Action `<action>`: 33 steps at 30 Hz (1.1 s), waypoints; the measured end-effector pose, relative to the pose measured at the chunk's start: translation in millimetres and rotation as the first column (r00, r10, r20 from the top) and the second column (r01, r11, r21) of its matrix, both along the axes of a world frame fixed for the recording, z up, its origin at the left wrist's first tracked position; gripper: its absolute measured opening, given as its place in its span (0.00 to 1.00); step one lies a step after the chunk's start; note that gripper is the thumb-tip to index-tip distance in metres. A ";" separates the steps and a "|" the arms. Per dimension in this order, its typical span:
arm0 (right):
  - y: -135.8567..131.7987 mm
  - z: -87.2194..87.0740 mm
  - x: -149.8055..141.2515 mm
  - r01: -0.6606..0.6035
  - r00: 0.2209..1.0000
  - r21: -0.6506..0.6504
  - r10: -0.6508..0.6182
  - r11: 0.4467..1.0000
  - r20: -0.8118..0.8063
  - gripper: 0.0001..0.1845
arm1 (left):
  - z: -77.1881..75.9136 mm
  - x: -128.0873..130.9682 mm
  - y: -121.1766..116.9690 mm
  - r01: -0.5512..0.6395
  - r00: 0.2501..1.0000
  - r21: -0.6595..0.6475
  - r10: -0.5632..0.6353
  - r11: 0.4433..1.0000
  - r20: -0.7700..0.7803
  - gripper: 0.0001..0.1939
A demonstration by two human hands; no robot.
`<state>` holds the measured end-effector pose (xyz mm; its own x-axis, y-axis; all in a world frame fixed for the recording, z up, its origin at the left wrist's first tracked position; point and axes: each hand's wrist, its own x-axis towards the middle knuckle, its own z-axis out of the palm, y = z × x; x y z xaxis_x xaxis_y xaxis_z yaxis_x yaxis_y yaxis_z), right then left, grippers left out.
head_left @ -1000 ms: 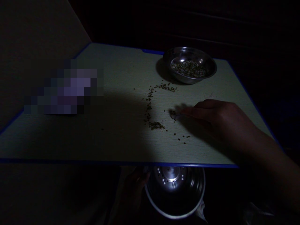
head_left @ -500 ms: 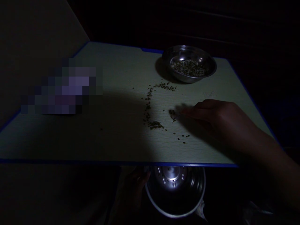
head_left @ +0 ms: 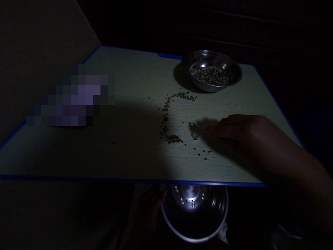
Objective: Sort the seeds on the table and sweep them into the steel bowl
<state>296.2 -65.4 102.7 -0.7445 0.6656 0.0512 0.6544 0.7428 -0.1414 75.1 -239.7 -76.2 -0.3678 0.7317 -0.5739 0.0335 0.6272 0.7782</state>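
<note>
Over the right half of the pale table (head_left: pixel 130 76), my right hand (head_left: pixel 241 133) has its fingers pinched together. A thin, faint stick-like tool (head_left: pixel 198 135) shows at its fingertips; its kind is too dark to make out. The tip is beside a few small dark seeds (head_left: pixel 191 124). More seeds lie to its left, in a curved line and a small pile (head_left: pixel 173 139). Below the table's front edge, my left hand (head_left: pixel 152 201), deep in shadow, grips the left rim of a shiny steel pot (head_left: pixel 195 239), its fingers partly hidden.
A steel bowl (head_left: pixel 212 86) with many seeds in it stands at the back right of the table. A blurred-out object (head_left: pixel 83 95) stands at the left. Blue edging (head_left: pixel 104 180) runs along the table's border. The surroundings are very dark.
My right hand has moved slightly down toward the near edge, and the seeds by its fingertips are a little more spread. The left hand and pot have stayed put.
</note>
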 end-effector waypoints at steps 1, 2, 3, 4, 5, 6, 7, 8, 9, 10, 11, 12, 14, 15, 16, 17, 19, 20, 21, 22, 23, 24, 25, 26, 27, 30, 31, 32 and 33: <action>-0.1 0.0 -0.3 0.007 1.000 0.006 -0.007 1.000 0.006 0.20 | 0.9 0.2 0.3 0.015 1.000 0.002 -0.015 1.000 0.000 0.09; -0.2 0.0 -0.6 0.013 1.000 0.013 -0.013 1.000 0.008 0.20 | 1.9 0.4 0.7 0.032 1.000 0.000 -0.032 1.000 0.001 0.10; -0.4 -0.2 -0.8 0.015 1.000 0.016 -0.015 1.000 0.013 0.20 | 2.9 0.5 1.2 0.044 0.999 -0.005 -0.044 0.999 -0.001 0.10; -0.5 -0.4 -0.8 0.012 1.000 0.015 -0.012 1.000 0.016 0.20 | 3.9 0.6 1.8 0.046 0.999 -0.008 -0.046 0.999 -0.005 0.10; -0.7 -0.6 -0.8 0.006 1.000 0.016 -0.006 1.000 0.016 0.20 | 4.8 0.6 2.6 0.045 0.999 -0.016 -0.045 0.999 -0.009 0.10; -1.0 -0.7 -0.6 -0.002 1.000 0.012 0.002 1.000 0.015 0.20 | 5.7 0.6 3.3 0.041 0.999 -0.025 -0.041 0.999 -0.014 0.10; -1.4 -0.6 -0.2 -0.011 1.000 0.005 0.011 1.000 0.012 0.20 | 6.7 0.5 4.0 0.036 0.999 -0.035 -0.037 0.999 -0.017 0.10; -1.9 -0.5 0.3 -0.019 1.000 -0.004 0.019 1.000 0.006 0.20 | 7.7 0.4 4.5 0.034 0.999 -0.044 -0.035 0.998 -0.016 0.09; -2.3 -0.1 0.8 -0.026 1.000 -0.014 0.026 1.000 -0.001 0.20 | 8.9 0.3 4.8 0.035 0.999 -0.051 -0.036 0.998 -0.010 0.09; -2.7 0.3 1.4 -0.032 0.999 -0.024 0.032 0.999 -0.007 0.20 | 10.0 0.2 4.9 0.036 0.999 -0.057 -0.037 0.998 -0.003 0.09; -3.1 0.9 2.1 -0.039 0.999 -0.035 0.039 0.999 -0.011 0.20 | 11.0 0.3 4.7 0.033 0.999 -0.064 -0.033 0.997 0.001 0.09; -3.3 1.6 2.7 -0.048 0.999 -0.045 0.048 0.998 -0.013 0.20 | 11.8 0.5 4.3 0.023 1.000 -0.071 -0.024 0.997 -0.002 0.09; -3.5 3.4 4.0 -0.070 0.998 -0.070 0.069 0.995 -0.012 0.19 | 12.2 1.4 3.4 -0.011 1.000 -0.085 0.008 0.996 -0.029 0.10; -3.6 4.4 4.6 -0.085 0.996 -0.082 0.084 0.993 -0.010 0.19 | 11.8 2.0 3.0 -0.030 0.999 -0.089 0.026 0.996 -0.048 0.10; -3.7 5.5 5.3 -0.102 0.995 -0.094 0.102 0.990 -0.010 0.18 | 11.1 2.7 2.7 -0.047 0.997 -0.091 0.041 0.995 -0.066 0.10; -4.0 6.7 5.9 -0.122 0.993 -0.107 0.121 0.987 -0.009 0.18 | 10.3 3.5 2.7 -0.058 0.996 -0.090 0.051 0.994 -0.079 0.10; -5.1 9.2 6.9 -0.147 0.989 -0.138 0.147 0.979 -0.009 0.19 | 9.2 5.1 3.0 -0.061 0.995 -0.084 0.054 0.995 -0.087 0.11; -5.9 10.2 7.3 -0.150 0.989 -0.156 0.149 0.976 -0.013 0.19 | 9.2 5.9 3.3 -0.057 0.995 -0.078 0.050 0.995 -0.086 0.11; -6.7 10.9 7.5 -0.149 0.989 -0.177 0.148 0.973 -0.019 0.18 | 9.6 6.5 3.7 -0.051 0.995 -0.071 0.045 0.996 -0.083 0.12; -7.5 11.3 7.7 -0.149 0.989 -0.199 0.146 0.969 -0.027 0.17 | 10.5 6.9 4.2 -0.044 0.996 -0.063 0.039 0.997 -0.080 0.12; -8.2 11.5 7.8 -0.149 0.989 -0.222 0.145 0.964 -0.033 0.16 | 11.8 7.1 4.7 -0.037 0.997 -0.055 0.033 0.998 -0.075 0.13; -8.7 11.3 7.9 -0.152 0.988 -0.242 0.147 0.958 -0.041 0.15 | 13.6 7.0 5.3 -0.029 0.997 -0.049 0.025 0.998 -0.070 0.13; -8.9 10.9 8.0 -0.160 0.987 -0.255 0.153 0.953 -0.049 0.15 | 15.6 6.6 5.9 -0.017 0.998 -0.043 0.014 0.999 -0.062 0.14; -8.9 10.4 8.2 -0.164 0.986 -0.263 0.156 0.951 -0.053 0.15 | 17.8 6.2 6.7 -0.001 0.999 -0.036 -0.001 0.999 -0.051 0.14; -8.7 9.9 8.4 -0.164 0.986 -0.253 0.153 0.954 -0.062 0.15 | 20.1 5.6 7.6 0.015 0.999 -0.028 -0.016 0.999 -0.040 0.13; -6.5 8.4 8.8 -0.104 0.992 -0.155 0.092 0.982 -0.081 0.16 | 25.9 4.6 10.5 0.044 0.999 -0.002 -0.044 0.999 -0.019 0.11; -5.3 7.7 8.8 -0.061 0.996 -0.105 0.054 0.993 -0.073 0.16 | 27.2 4.4 11.6 0.046 0.999 0.005 -0.046 0.999 -0.016 0.11; -4.0 6.8 8.6 -0.015 0.998 -0.047 0.012 0.999 -0.062 0.17 | 28.2 4.2 12.6 0.045 0.999 0.010 -0.045 0.999 -0.014 0.12; -2.5 5.6 8.4 0.028 0.998 0.014 -0.027 1.000 -0.050 0.17 | 28.8 3.9 13.4 0.047 0.999 0.013 -0.047 0.999 -0.010 0.12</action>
